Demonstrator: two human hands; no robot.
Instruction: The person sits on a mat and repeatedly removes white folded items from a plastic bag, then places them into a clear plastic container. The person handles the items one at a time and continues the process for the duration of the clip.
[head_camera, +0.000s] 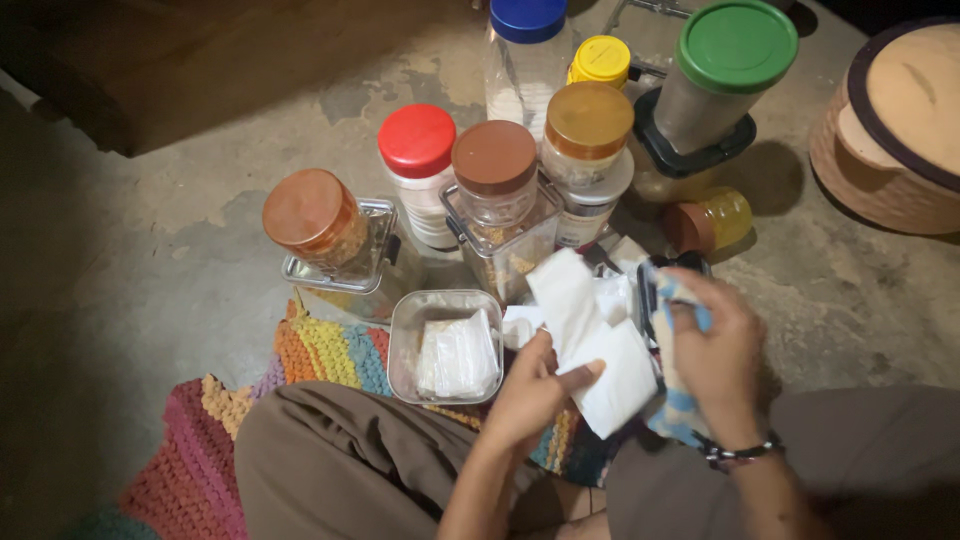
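Note:
My left hand (532, 392) pinches a white paper packet (590, 345) that hangs down over my lap. My right hand (715, 350) grips a blue-and-white cloth (680, 400) pressed against a dark-rimmed clear box (650, 300). A clear square container (440, 345) with a white packet inside sits just left of my left hand, on a multicoloured crochet mat (320, 355). A beaded bracelet is on my right wrist.
Several jars stand behind on the concrete floor: brown-lidded (312, 215), red-lidded (420, 165), brown-lidded in a clip box (495, 185), amber-lidded (588, 135), blue-lidded (525, 50), yellow-lidded (600, 62), green-lidded (725, 70). A small yellow jar (712, 222) lies on its side. A round tan container (890, 125) sits far right.

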